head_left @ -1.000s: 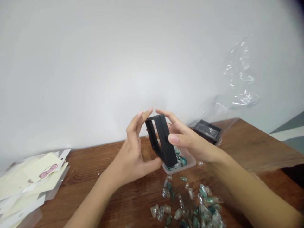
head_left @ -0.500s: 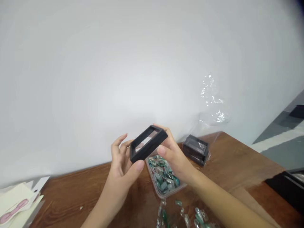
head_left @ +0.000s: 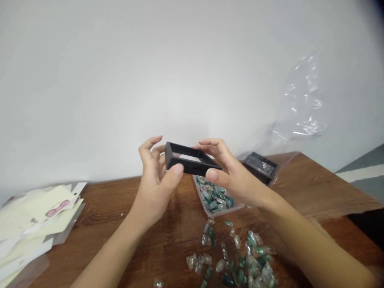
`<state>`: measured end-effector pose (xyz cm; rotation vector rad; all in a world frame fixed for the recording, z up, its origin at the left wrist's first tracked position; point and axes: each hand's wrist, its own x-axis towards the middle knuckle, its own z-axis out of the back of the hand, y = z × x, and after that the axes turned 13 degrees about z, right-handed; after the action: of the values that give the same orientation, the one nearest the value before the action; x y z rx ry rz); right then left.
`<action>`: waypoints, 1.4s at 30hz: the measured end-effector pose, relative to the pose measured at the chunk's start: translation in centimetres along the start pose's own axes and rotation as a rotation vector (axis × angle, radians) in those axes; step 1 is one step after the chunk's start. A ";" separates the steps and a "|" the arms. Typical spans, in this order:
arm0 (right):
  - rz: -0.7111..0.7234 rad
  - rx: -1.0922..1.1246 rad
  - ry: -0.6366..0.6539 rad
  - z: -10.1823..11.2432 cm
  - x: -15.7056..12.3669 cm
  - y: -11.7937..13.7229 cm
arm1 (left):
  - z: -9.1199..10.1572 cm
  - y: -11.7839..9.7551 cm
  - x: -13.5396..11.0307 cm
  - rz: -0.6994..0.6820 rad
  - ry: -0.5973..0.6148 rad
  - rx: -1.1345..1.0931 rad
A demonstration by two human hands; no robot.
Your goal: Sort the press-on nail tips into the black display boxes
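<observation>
A black rectangular frame-like box (head_left: 195,167) with a clear window is held up above the table, gripped at both ends. My left hand (head_left: 156,172) pinches its left end, thumb on the near side and fingers behind. At the right end, my right hand (head_left: 228,168) holds it between the thumb in front and fingers at the back. Just below and behind the box stands a clear plastic tray (head_left: 207,212) full of green and clear glossy pieces that look like press-on nails. More loose nail-like pieces (head_left: 240,264) lie scattered on the wood nearer to me.
Similar black boxes (head_left: 261,166) sit in a clear plastic bag (head_left: 309,116) that rises against the wall at the back right. Pale cards in clear sleeves (head_left: 45,216), one with a pink bow shape, pile up on the left of the brown wooden table (head_left: 102,216).
The black box has turned from a steep slant to nearly level, and my right thumb now presses its near edge. The view has tilted down, showing more of the table and loose pieces.
</observation>
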<state>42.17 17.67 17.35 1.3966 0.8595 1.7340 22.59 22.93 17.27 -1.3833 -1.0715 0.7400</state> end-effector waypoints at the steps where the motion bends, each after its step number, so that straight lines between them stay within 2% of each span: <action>1: -0.010 -0.010 0.007 0.0 0.0 0.1 | -0.1 0.0 -0.1 -0.016 0.016 0.052; 5: 0.011 -0.094 0.024 -0.2 0.0 0.4 | -0.5 0.1 -0.3 -0.048 0.056 0.165; 9: 0.081 -0.155 0.031 -0.7 0.0 0.2 | -0.7 0.2 -0.3 -0.080 0.033 0.174; 16: 0.176 -0.258 0.026 -1.0 0.0 -0.5 | -1.2 0.5 -0.2 -0.053 0.008 0.172; 22: 0.202 -0.203 0.068 -0.8 0.0 -0.3 | -1.0 0.6 -0.4 -0.057 0.001 0.178; 31: 0.155 -0.187 0.007 -0.8 -0.1 -0.5 | -0.9 0.0 -0.6 -0.088 -0.017 0.196; 42: 0.184 -0.117 -0.046 -0.8 0.2 -0.9 | -0.9 -0.1 -0.6 -0.081 0.000 0.205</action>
<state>41.50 18.25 16.50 1.4684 0.6109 1.8501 23.15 22.04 17.41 -1.1584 -1.0163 0.7683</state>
